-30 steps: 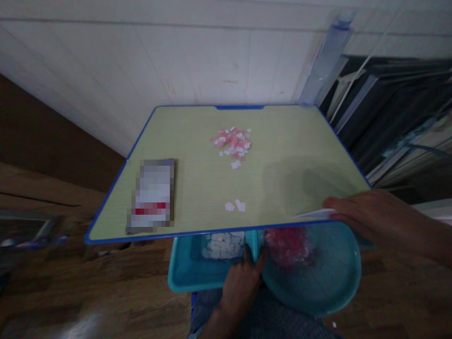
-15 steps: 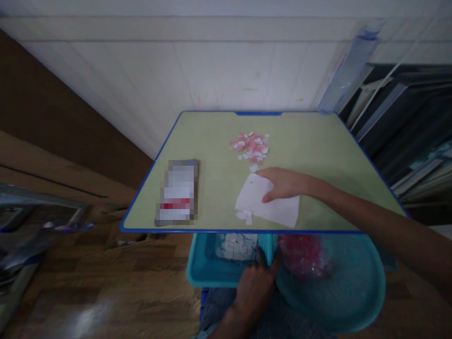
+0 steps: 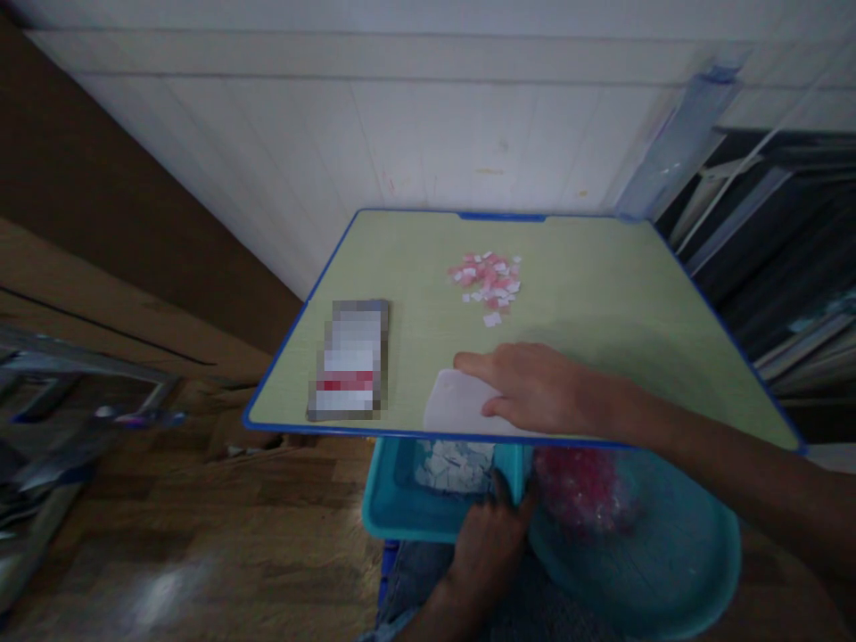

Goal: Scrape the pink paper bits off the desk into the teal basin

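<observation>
My right hand holds a white card against the green tabletop at its front edge, thumb and fingers resting over it. Part of the card is hidden under the hand. Beyond it lies a pile of small pink and white paper pieces. Below the table, my left hand grips the rim of a teal tray, fingers on both sides of it. Inside that tray are white paper pieces. A round teal basin beside it contains pink-red pieces, possibly in clear plastic.
A blurred-out flat rectangular object lies at the table's left. The blue-edged table stands against a white wall. A clear plastic bottle is behind its right corner, near dark stacked panels. Brown furniture borders the left.
My right hand has drawn the card toward the table's front edge. The small white pieces by the card's near edge are no longer seen on the table. My left hand stays at the tray.
</observation>
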A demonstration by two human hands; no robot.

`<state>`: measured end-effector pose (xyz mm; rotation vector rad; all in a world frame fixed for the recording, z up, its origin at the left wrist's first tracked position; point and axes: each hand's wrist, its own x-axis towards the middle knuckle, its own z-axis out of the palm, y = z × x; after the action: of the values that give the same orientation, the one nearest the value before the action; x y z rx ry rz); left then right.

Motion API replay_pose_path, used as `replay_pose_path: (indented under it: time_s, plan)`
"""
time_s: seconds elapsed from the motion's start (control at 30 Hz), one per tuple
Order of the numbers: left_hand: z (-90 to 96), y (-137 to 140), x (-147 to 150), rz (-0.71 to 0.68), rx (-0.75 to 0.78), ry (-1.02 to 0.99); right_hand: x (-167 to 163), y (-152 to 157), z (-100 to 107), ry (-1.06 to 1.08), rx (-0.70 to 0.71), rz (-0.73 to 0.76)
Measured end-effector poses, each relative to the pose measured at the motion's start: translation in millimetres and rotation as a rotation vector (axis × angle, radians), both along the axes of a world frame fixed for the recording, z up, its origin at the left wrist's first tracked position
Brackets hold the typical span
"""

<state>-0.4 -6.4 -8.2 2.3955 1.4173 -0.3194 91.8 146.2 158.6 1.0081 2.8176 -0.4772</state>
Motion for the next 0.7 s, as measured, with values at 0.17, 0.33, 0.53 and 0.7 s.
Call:
replay_pose_path:
  time_s: [0.17, 0.33, 0.53, 0.7]
  plan:
    - [-3.4, 0, 0, 0.014, -0.037, -0.016, 40, 37, 15, -0.132, 0.337, -0.262]
    - [-9.4, -1, 0, 0.041, -0.059, -0.051, 58, 62, 6, -0.316, 0.394, -0.37]
    - [-9.9, -1, -1, 0.052, -0.095, -0.06, 51, 66, 4, -0.291, 0.388, -0.289]
    - [-14.7, -2, 0, 0.078, -0.071, -0.07, 47, 71, 3, -0.251, 0.39, -0.265]
